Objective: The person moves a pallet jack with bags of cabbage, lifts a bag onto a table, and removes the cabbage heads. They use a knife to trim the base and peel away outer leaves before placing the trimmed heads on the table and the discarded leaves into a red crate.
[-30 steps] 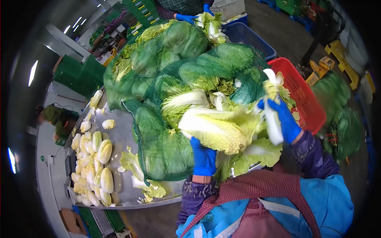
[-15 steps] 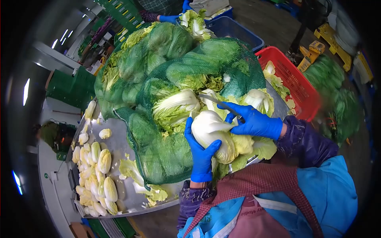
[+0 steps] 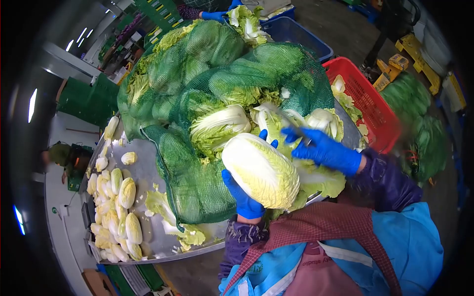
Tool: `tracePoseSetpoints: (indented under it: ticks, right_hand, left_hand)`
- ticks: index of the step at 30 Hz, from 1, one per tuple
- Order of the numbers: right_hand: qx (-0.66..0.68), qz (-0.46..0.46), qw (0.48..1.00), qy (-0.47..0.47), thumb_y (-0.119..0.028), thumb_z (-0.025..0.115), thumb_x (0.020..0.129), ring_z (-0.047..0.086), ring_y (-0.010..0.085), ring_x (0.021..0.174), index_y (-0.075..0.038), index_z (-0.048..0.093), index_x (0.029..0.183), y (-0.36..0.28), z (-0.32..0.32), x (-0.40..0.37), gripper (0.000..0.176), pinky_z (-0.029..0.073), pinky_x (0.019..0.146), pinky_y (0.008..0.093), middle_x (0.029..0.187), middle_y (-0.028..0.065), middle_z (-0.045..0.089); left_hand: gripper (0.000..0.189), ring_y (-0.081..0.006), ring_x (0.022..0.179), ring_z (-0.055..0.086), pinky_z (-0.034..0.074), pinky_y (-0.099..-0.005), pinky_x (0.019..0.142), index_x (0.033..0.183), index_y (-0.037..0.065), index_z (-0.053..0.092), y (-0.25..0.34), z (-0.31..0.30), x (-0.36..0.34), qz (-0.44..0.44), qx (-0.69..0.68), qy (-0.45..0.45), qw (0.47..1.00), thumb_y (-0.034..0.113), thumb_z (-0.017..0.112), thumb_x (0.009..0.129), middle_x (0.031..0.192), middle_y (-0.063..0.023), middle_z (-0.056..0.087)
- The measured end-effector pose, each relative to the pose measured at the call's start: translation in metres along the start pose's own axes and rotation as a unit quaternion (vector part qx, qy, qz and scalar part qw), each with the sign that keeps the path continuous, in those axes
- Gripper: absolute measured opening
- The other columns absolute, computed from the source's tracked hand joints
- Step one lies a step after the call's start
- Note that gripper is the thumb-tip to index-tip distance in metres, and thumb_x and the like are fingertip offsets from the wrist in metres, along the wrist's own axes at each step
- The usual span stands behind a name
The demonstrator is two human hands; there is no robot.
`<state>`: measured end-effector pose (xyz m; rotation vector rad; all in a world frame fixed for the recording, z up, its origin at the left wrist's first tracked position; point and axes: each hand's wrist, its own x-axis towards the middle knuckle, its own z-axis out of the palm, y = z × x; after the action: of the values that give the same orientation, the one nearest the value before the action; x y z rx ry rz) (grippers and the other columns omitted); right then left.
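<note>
A trimmed napa cabbage (image 3: 261, 170), white at the base and pale yellow-green at the leaf end, rests in my left hand (image 3: 244, 200), whose blue-gloved fingers curl round its underside and far side. Just right of it, my gloved right hand (image 3: 328, 152) grips a knife (image 3: 291, 121); the blade is smeared by motion and points toward the upper left, apart from the cabbage. Loose outer leaves (image 3: 318, 182) lie beneath the right hand. Another cabbage (image 3: 222, 126) sits at the mouth of a green mesh bag (image 3: 197, 190) behind my hands.
Small trimmed cabbages (image 3: 118, 212) cluster on the left of the metal table (image 3: 158, 237). More full mesh bags (image 3: 192, 59) are piled at the back. A red basket (image 3: 365, 103) with leaves stands right, a blue bin (image 3: 301, 37) behind. Another person's gloved hand (image 3: 213, 16) shows at the top.
The cabbage has been turned in my left hand, so its long side now shows, and loose leaves have come away from it. My right hand with the knife has drawn back right.
</note>
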<state>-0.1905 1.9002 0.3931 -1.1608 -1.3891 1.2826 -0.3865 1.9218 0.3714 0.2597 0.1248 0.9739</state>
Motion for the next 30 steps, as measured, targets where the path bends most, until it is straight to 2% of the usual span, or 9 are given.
tracePoseSetpoints:
  ticks: [2, 5, 7, 11, 18, 20, 23, 27, 30]
  right_hand:
    - [0.125, 0.215, 0.961, -0.123, -0.029, 0.068, 0.076, 0.051, 0.0117, 0.089, -0.003, 0.04, 0.127, -0.027, 0.012, -0.011, 0.064, 0.044, 0.077, 0.0241, 0.101, 0.004, 0.054]
    - [0.172, 0.035, 0.983, -0.045, -0.022, 0.069, 0.076, 0.052, 0.0111, 0.09, -0.005, 0.039, 0.128, -0.005, 0.021, -0.005, 0.063, 0.043, 0.075, 0.0209, 0.101, 0.0042, 0.054]
    - [0.056, -0.112, 0.992, -0.006, -0.016, 0.069, 0.075, 0.05, 0.01, 0.09, -0.005, 0.042, 0.127, -0.009, 0.017, 0.0, 0.06, 0.043, 0.073, 0.0194, 0.102, 0.0049, 0.055]
    - [0.182, 0.07, 0.977, -0.091, -0.009, 0.065, 0.076, 0.048, 0.0097, 0.095, -0.004, 0.048, 0.12, -0.042, 0.022, -0.005, 0.047, 0.042, 0.083, 0.0231, 0.107, 0.0055, 0.055]
    - [0.074, -0.064, 0.995, -0.037, -0.016, 0.072, 0.072, 0.049, 0.0111, 0.092, -0.006, 0.05, 0.118, -0.022, 0.046, -0.003, 0.052, 0.042, 0.08, 0.0246, 0.096, 0.0024, 0.056]
    - [0.011, -0.111, 0.993, -0.031, -0.018, 0.074, 0.07, 0.049, 0.0104, 0.086, -0.005, 0.05, 0.117, -0.018, 0.052, -0.005, 0.055, 0.043, 0.075, 0.0241, 0.092, 0.0017, 0.055]
    - [0.002, -0.035, 0.999, -0.041, -0.01, 0.069, 0.074, 0.05, 0.0073, 0.075, -0.003, 0.052, 0.108, -0.029, 0.052, -0.009, 0.039, 0.044, 0.065, 0.023, 0.084, 0.0009, 0.054]
    - [0.056, -0.025, 0.996, -0.061, -0.007, 0.066, 0.076, 0.051, 0.0059, 0.069, -0.002, 0.053, 0.101, -0.039, 0.045, -0.011, 0.028, 0.043, 0.061, 0.021, 0.076, 0.0008, 0.054]
    - [0.149, 0.118, 0.977, -0.096, -0.013, 0.064, 0.077, 0.052, 0.0062, 0.058, -0.002, 0.053, 0.097, -0.067, 0.031, -0.017, 0.025, 0.042, 0.05, 0.0185, 0.071, 0.0018, 0.053]
  left_hand:
    - [0.09, -0.0363, 0.127, 0.025, 0.025, -0.0511, 0.102, 0.137, 0.008, 0.018, 0.001, 0.001, -0.004, -0.001, 0.06, 0.053, 0.997, 0.056, 0.057, 0.072, 0.141, -0.0173, 0.019]
    - [0.076, -0.0314, 0.123, 0.034, 0.028, -0.0478, 0.102, 0.136, 0.01, 0.023, 0.002, -0.004, -0.009, 0.007, 0.181, 0.173, 0.968, 0.057, 0.048, 0.08, 0.137, -0.0139, 0.031]
    - [0.075, -0.0298, 0.121, 0.037, 0.031, -0.0455, 0.101, 0.134, 0.008, 0.026, -0.005, -0.008, -0.014, 0.031, 0.203, 0.171, 0.964, 0.055, 0.05, 0.08, 0.135, -0.013, 0.033]
    - [0.078, -0.0325, 0.111, 0.044, 0.037, -0.0477, 0.095, 0.133, 0.007, 0.027, 0.004, -0.024, -0.012, 0.031, 0.035, 0.144, 0.988, 0.057, 0.052, 0.078, 0.129, -0.0172, 0.039]
    - [0.081, -0.033, 0.116, 0.04, 0.034, -0.0492, 0.097, 0.135, 0.009, 0.023, 0.019, -0.02, -0.014, 0.11, 0.047, 0.114, 0.986, 0.058, 0.052, 0.077, 0.13, -0.0182, 0.037]
    - [0.083, -0.0352, 0.117, 0.039, 0.034, -0.0513, 0.097, 0.136, 0.01, 0.021, 0.021, -0.022, -0.015, 0.069, -0.172, -0.005, 0.983, 0.06, 0.052, 0.076, 0.131, -0.0188, 0.036]
    - [0.085, -0.0364, 0.117, 0.039, 0.032, -0.0528, 0.097, 0.136, 0.01, 0.02, 0.023, -0.024, -0.014, 0.108, 0.02, 0.086, 0.99, 0.061, 0.052, 0.075, 0.131, -0.0191, 0.035]
    - [0.079, -0.033, 0.116, 0.039, 0.033, -0.0497, 0.098, 0.134, 0.01, 0.027, 0.022, -0.019, -0.014, 0.133, 0.042, 0.104, 0.985, 0.058, 0.053, 0.077, 0.132, -0.0158, 0.037]
    - [0.078, -0.0318, 0.117, 0.039, 0.031, -0.0492, 0.099, 0.135, 0.011, 0.027, 0.02, -0.035, -0.014, 0.133, 0.049, 0.117, 0.983, 0.058, 0.051, 0.078, 0.132, -0.0144, 0.036]
